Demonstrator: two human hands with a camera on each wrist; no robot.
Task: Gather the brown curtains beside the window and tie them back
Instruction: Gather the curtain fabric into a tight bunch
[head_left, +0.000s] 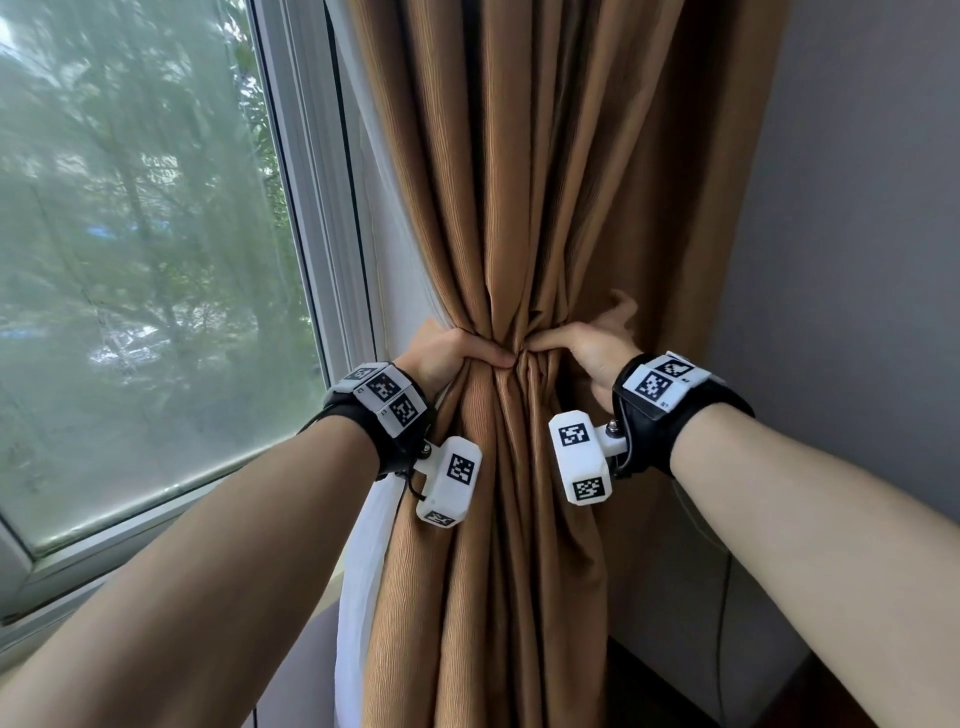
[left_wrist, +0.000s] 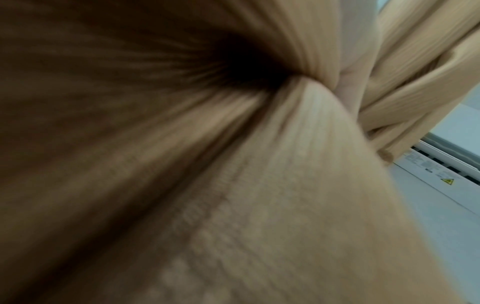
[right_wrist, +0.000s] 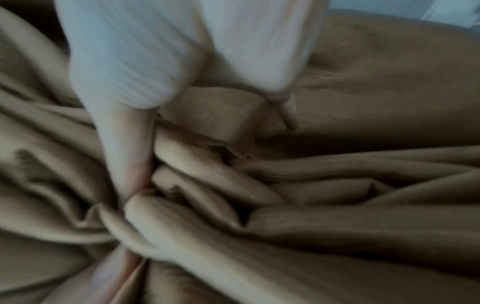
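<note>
The brown curtain (head_left: 545, 208) hangs beside the window and is bunched into a narrow waist at mid height. My left hand (head_left: 457, 353) grips that waist from the left, thumb lying across the front folds. My right hand (head_left: 582, 340) grips it from the right, thumb pointing left on the front and the fingers tucked behind the cloth. The two thumbs nearly meet at the middle. The left wrist view is filled with blurred brown curtain (left_wrist: 285, 185). In the right wrist view, a finger (right_wrist: 127, 156) presses into the gathered curtain folds (right_wrist: 311, 205).
A white sheer curtain (head_left: 363, 571) hangs between the brown one and the window (head_left: 156, 260). A grey wall (head_left: 857, 260) stands close on the right, with a dark cable (head_left: 727, 597) running down it and dark wooden furniture (head_left: 670, 691) below. A white air-conditioner unit (left_wrist: 441, 170) shows overhead.
</note>
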